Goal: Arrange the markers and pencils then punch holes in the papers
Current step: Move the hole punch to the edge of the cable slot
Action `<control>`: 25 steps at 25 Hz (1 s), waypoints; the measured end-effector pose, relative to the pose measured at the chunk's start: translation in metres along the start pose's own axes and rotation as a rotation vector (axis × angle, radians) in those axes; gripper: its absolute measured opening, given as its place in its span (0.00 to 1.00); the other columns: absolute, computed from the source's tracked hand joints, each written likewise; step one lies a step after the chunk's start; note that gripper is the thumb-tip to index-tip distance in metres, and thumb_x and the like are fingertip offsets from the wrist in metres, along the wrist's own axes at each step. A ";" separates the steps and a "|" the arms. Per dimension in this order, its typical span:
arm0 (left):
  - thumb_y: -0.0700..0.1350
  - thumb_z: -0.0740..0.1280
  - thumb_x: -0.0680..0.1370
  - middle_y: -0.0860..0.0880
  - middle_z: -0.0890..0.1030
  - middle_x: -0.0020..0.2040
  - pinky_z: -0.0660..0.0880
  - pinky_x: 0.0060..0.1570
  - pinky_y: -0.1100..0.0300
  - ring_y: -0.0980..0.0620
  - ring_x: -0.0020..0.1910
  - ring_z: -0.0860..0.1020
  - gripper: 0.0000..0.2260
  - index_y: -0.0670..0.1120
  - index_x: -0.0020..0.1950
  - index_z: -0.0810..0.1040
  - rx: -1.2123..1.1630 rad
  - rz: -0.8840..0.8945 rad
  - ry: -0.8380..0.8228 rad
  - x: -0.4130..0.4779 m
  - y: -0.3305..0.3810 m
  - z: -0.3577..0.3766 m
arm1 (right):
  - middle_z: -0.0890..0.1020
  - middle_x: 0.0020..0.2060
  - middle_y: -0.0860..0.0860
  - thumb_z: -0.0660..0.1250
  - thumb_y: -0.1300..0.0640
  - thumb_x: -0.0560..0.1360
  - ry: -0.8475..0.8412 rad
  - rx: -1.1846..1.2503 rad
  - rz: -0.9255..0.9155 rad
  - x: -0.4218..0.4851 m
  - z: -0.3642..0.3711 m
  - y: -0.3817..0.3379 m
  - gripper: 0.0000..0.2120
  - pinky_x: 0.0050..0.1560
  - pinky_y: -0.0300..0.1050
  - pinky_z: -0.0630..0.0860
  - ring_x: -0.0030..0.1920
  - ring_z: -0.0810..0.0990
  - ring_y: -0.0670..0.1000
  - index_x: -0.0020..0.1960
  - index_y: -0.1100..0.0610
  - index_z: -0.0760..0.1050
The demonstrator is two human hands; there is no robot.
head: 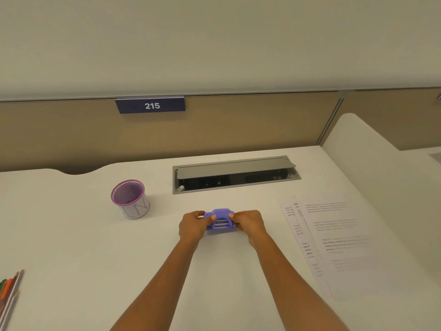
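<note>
A purple hole punch point(220, 220) sits on the white desk point(71, 247) in the middle. My left hand point(193, 226) grips its left end and my right hand point(249, 225) grips its right end. Two printed papers point(334, 247) lie overlapped to the right of my right arm. At the left edge lie several markers and pencils point(8, 292), partly cut off by the frame. A purple-rimmed pen cup point(130, 199) stands upright behind and to the left of the punch, with nothing visible inside it.
A grey cable hatch point(235, 174) with its lid tilted open is set into the desk behind the punch. A tan partition with a "215" sign point(150, 105) closes the back. A white side divider point(372, 144) rises at the right.
</note>
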State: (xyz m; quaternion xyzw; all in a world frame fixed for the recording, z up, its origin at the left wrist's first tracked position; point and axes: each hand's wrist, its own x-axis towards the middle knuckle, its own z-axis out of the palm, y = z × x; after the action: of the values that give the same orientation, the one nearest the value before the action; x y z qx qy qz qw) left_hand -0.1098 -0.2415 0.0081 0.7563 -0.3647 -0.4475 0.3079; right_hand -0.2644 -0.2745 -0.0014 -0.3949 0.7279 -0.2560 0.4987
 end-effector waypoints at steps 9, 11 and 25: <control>0.51 0.70 0.75 0.40 0.80 0.60 0.74 0.58 0.53 0.42 0.55 0.78 0.23 0.39 0.64 0.76 0.009 0.002 0.046 0.067 0.028 0.022 | 0.76 0.44 0.54 0.68 0.47 0.76 0.000 -0.282 -0.025 0.072 0.000 -0.038 0.21 0.46 0.38 0.68 0.44 0.74 0.50 0.57 0.64 0.77; 0.51 0.70 0.75 0.39 0.80 0.58 0.74 0.56 0.53 0.43 0.52 0.78 0.22 0.38 0.62 0.77 0.009 -0.002 0.060 0.076 0.031 0.026 | 0.76 0.45 0.54 0.67 0.47 0.76 -0.007 -0.303 -0.032 0.082 -0.001 -0.043 0.18 0.46 0.38 0.68 0.44 0.74 0.51 0.54 0.63 0.76; 0.49 0.69 0.76 0.40 0.81 0.58 0.74 0.58 0.53 0.43 0.55 0.79 0.19 0.40 0.63 0.78 0.026 0.079 0.150 0.085 0.033 0.034 | 0.82 0.54 0.61 0.69 0.49 0.76 0.082 -0.241 -0.109 0.101 0.007 -0.044 0.20 0.56 0.45 0.77 0.45 0.76 0.52 0.58 0.65 0.78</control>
State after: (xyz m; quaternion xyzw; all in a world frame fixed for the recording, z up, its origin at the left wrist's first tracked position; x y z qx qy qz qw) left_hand -0.1216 -0.3349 -0.0180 0.7768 -0.3758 -0.3722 0.3418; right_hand -0.2631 -0.3823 -0.0230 -0.4800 0.7506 -0.2097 0.4028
